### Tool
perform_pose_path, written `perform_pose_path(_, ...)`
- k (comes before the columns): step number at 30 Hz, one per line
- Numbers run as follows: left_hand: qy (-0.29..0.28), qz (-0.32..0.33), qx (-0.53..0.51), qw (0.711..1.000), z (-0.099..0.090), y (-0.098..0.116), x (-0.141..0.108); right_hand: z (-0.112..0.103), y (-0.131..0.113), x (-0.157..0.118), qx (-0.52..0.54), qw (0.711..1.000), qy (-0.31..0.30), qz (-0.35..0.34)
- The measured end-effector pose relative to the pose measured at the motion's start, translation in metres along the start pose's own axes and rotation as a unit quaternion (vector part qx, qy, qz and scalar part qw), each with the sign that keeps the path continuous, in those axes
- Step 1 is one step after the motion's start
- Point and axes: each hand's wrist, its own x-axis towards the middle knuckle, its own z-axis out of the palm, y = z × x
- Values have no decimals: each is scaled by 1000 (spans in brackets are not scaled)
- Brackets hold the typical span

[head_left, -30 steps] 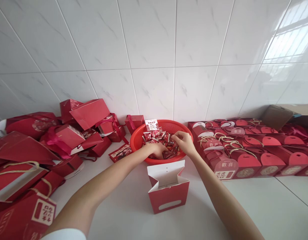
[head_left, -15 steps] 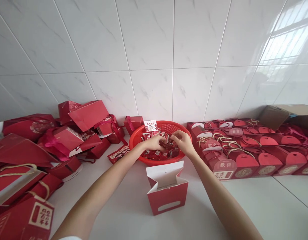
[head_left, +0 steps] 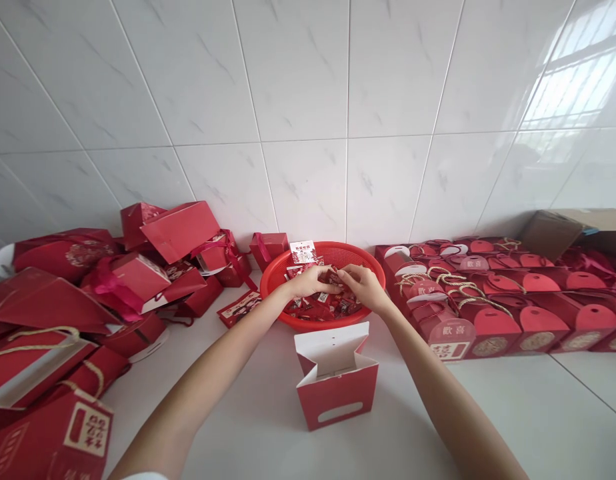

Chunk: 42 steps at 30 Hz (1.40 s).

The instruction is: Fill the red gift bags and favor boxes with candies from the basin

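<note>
A red plastic basket (head_left: pixel 274 280) stands near the tiled wall, with small red wrapped packets (head_left: pixel 308 310) inside. Over its middle, my left hand (head_left: pixel 313 281) has its fingers closed around a red packet. My right hand (head_left: pixel 361 283) meets it from the right, fingers pinched at the same spot; what they grip is too small to name. In front of the basket an open red box (head_left: pixel 338 397) stands upright, its white inside showing. A white printed card (head_left: pixel 302 253) leans at the basket's back left.
Red boxes and bags (head_left: pixel 181 230) lie heaped on the left. Rows of closed red boxes (head_left: pixel 493 330) with cords fill the right, a brown carton (head_left: pixel 553 230) behind them. Flat red printed packets (head_left: pixel 238 308) lie left of the basket.
My hands have come together over the basket; my left fingers have risen out of the packets with a red packet. The open box has not moved.
</note>
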Motion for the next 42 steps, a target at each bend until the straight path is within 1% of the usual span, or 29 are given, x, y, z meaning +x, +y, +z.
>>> perform_pose_path(5,-9,7,-12,1000,0,1,-1,1,3,0,20,999,16,29)
perform_pose_path(7,6,17,-11,1000,-2,-1,1,0,6,1,32,998,36,33)
perform_pose_path(8,24,18,-7,1000,-3,-2,2,0,8,2,38,998,48,34)
perform_pose_path(10,82,9,3,997,-6,-5,5,0,11,4,49,996,69,35)
perform_pose_path(13,159,-5,11,987,-11,-10,7,0,15,5,57,994,85,33)
perform_pose_path(15,183,-3,10,983,-14,-12,8,0,16,6,59,994,89,30)
perform_pose_path(18,201,0,6,980,-16,-14,7,0,15,6,63,994,93,17)
perform_pose_path(22,196,-3,-6,981,-14,-13,8,-2,11,4,59,993,99,-6)
perform_pose_path(26,180,-6,-17,984,-11,-11,8,-5,7,2,61,994,86,-15)
perform_pose_path(33,196,1,-35,980,-12,-10,6,-5,11,2,70,994,75,-25)
perform_pose_path(35,185,0,-41,982,-11,-9,6,-4,12,3,66,995,75,-26)
perform_pose_path(39,141,-4,-52,989,-9,-7,6,-4,14,3,52,994,88,-33)
perform_pose_path(42,120,-1,-37,992,-8,-8,5,-5,14,4,78,992,96,-19)
